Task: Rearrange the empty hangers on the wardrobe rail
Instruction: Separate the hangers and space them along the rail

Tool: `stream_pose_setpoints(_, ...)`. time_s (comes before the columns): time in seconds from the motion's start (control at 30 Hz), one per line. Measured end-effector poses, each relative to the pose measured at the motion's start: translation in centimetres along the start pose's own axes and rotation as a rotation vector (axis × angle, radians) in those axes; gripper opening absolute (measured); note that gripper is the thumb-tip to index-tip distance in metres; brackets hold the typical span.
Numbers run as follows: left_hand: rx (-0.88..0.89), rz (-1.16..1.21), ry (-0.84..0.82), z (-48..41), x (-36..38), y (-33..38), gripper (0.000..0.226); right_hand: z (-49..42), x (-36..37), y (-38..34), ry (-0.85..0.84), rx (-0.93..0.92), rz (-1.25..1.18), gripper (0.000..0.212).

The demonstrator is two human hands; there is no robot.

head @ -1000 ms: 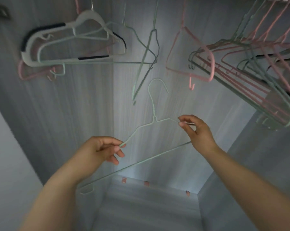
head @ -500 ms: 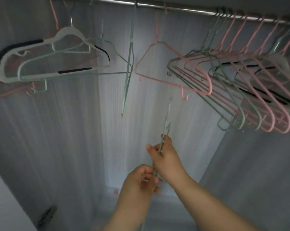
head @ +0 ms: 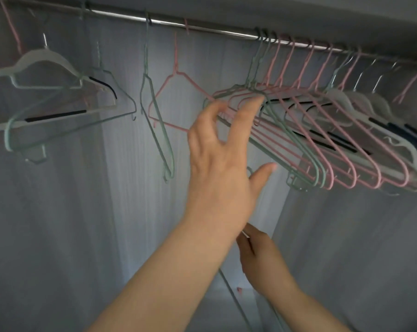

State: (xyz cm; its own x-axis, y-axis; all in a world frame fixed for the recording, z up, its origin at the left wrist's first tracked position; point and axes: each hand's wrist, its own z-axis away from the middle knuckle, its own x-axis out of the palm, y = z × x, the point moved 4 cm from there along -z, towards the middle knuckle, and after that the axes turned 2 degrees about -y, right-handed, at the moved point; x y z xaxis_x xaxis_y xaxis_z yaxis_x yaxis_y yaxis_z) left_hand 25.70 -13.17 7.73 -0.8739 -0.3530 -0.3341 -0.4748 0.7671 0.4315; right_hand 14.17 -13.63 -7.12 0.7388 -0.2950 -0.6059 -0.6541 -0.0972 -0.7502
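Left hand raised, fingers spread, holding nothing, tips at packed hanger bunch on rail | right hand low, pinching green wire hanger, which trails steeply downward | left hand nearer rail; rail lies above held hanger.

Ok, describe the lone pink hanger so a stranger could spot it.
Follow the metal rail across the wardrobe top to the gap left of the packed bunch of hangers. A pink wire hanger hangs there alone, facing you; its neighbour is green and turned edge-on.

Glossy metal rail, matt coated wire hangers, matt wood-grain wardrobe panel
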Motion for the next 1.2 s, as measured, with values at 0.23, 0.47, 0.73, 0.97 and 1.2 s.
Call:
stream_pose_setpoints(0.23, -0.127, 0.126, 0.174, -3.1, 2.2, -2.5, 0.038, -3.5, -5.3, -4.7, 0.119, -0.096, -0.012, 0.024)
stream_pose_setpoints(0.47, -0.177, 0.231, 0.186, -1.8, 2.4, -5.4, 0.02, -9.7, -7.0, -9.2, 0.201, -0.161, -0.046, 0.029)
stream_pose_setpoints(0.73, -0.186, 0.233, 0.175, -0.6, 1.6, -7.7, 0.022, -18.2, -6.6, -11.8, 0.252, -0.178, -0.031, 0.023)
stream_pose_setpoints(0.97, -0.073, -0.068, 0.13, 1.4, 1.4, -7.0, 0.033, -20.3, -6.9, -14.6, 0.341, -0.291, 0.088, 0.026)
stream_pose_setpoints(1.2, -0.062, -0.077, 0.133, 1.5, 0.9, -6.6, 0.027, -20.5, -5.8, -15.6, 0.44, -0.349, 0.034, 0.044)
